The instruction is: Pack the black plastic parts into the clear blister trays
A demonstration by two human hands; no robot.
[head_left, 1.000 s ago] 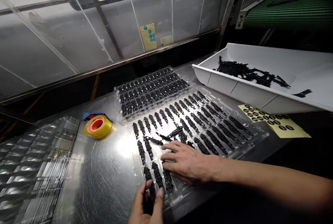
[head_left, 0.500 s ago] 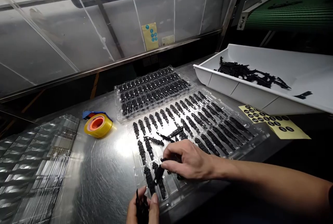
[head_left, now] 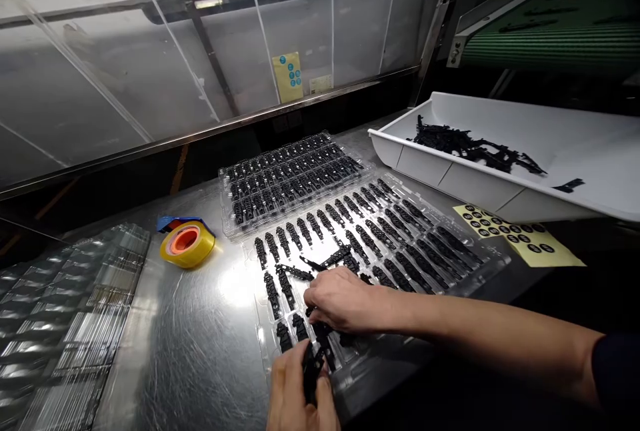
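Note:
A clear plastic tray (head_left: 500, 261) lies before me, with slim black plastic parts (head_left: 417, 269) in rows of its slots. My left hand (head_left: 303, 387), at the tray's near edge, grips several black plastic parts (head_left: 311, 372) between thumb and fingers. Over the tray's lower middle, my right hand (head_left: 343, 301) is closed on the upper end of a black plastic part (head_left: 324, 344) at a slot in the front row; its fingertips are partly hidden. A few loose black parts (head_left: 295, 272) lie crosswise on the tray just beyond that hand.
Behind stands another clear tray (head_left: 227, 225) filled with black parts. A white bin (head_left: 470, 181) with a pile of black parts is at right, beside a yellow sticker sheet (head_left: 555, 254). At left are a yellow tape roll (head_left: 195, 252) and stacked clear trays (head_left: 75, 331).
My right hand has brought its black part down to the front row of slots. My left hand has moved up and right, closer to it, still holding its parts. The view has shifted slightly.

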